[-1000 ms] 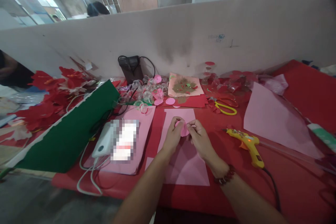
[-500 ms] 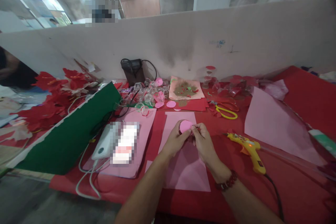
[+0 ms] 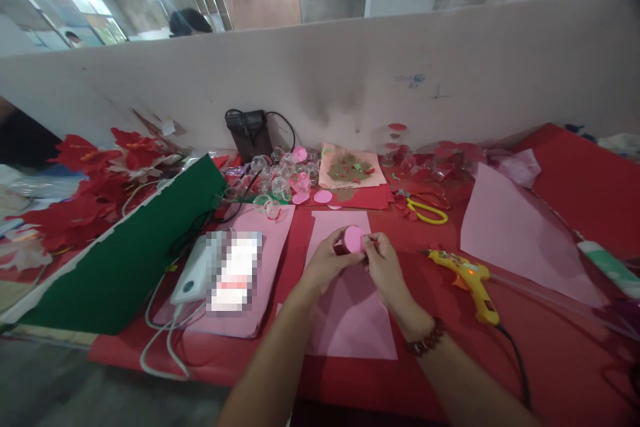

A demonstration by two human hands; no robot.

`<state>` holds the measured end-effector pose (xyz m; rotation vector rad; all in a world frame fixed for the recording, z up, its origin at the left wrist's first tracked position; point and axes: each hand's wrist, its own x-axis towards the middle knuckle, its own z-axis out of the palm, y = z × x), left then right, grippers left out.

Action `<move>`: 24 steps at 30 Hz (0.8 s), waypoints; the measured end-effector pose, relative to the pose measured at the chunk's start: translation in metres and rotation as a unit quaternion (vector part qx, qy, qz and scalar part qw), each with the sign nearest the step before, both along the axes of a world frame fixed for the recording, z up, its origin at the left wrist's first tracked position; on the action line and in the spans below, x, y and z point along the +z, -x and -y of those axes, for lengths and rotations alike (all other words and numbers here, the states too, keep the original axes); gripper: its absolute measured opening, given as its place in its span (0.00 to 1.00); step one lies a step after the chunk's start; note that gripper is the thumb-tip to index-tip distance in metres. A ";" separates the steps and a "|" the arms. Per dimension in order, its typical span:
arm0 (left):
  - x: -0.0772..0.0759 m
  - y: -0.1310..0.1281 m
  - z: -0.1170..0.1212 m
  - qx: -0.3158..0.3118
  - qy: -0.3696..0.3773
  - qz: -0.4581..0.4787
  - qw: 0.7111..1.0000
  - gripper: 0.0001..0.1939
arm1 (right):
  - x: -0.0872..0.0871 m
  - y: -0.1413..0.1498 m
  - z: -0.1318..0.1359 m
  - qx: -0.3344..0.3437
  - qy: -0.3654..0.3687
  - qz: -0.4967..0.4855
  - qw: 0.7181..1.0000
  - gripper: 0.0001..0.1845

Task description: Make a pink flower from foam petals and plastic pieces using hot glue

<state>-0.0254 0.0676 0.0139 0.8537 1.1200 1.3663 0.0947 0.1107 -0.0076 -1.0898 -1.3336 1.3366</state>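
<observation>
Both my hands meet over a pink paper sheet point(image 3: 350, 320) on the red table. My left hand point(image 3: 326, 261) and my right hand point(image 3: 384, 265) pinch a small round pink paper disc point(image 3: 354, 239) between their fingertips, its flat face turned up toward me. A beaded bracelet point(image 3: 425, 340) circles my right wrist. A yellow glue gun point(image 3: 467, 277) lies just right of my right hand, its nozzle pointing left.
Yellow-handled scissors point(image 3: 425, 210), clear plastic domes point(image 3: 273, 180) with pink cut-outs, and a black pouch point(image 3: 247, 130) sit along the back partition. A green sheet point(image 3: 125, 253), red paper flowers point(image 3: 95, 180), a white charger point(image 3: 193, 277) with cables lie left. Another pink sheet point(image 3: 510, 233) lies right.
The pink disc has turned from edge-on to face-up and risen slightly between my fingertips. My hands stay together over the pink sheet.
</observation>
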 end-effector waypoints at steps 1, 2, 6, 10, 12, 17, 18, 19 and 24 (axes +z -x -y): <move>0.000 0.001 0.000 0.003 0.003 0.011 1.000 0.32 | 0.001 0.000 0.001 -0.001 0.002 0.002 1.000 0.17; 0.000 0.002 0.000 0.007 0.004 0.023 1.000 0.32 | 0.002 0.001 0.002 -0.001 0.008 0.003 1.000 0.17; -0.002 0.005 0.000 0.014 0.014 0.064 0.998 0.27 | 0.005 0.003 0.005 0.019 0.011 0.006 1.000 0.17; -0.003 0.010 -0.003 0.050 0.018 0.092 0.994 0.22 | 0.004 0.001 0.004 -0.021 0.000 0.017 1.000 0.16; -0.002 0.014 -0.004 0.102 -0.001 0.111 0.989 0.19 | 0.004 -0.002 0.002 -0.048 -0.008 0.041 0.998 0.15; 0.007 0.022 -0.004 0.220 -0.102 0.159 0.957 0.14 | 0.002 -0.005 0.000 -0.040 -0.043 0.119 0.991 0.13; 0.009 0.023 -0.004 0.221 -0.113 0.165 0.955 0.13 | 0.001 -0.005 0.000 -0.024 -0.046 0.129 0.990 0.13; 0.010 0.023 -0.003 0.209 -0.114 0.172 0.956 0.13 | 0.001 -0.005 0.001 -0.002 -0.049 0.137 0.989 0.13; 0.011 0.021 -0.003 0.109 -0.048 0.179 0.977 0.20 | 0.000 -0.003 0.004 0.079 -0.063 0.170 0.980 0.15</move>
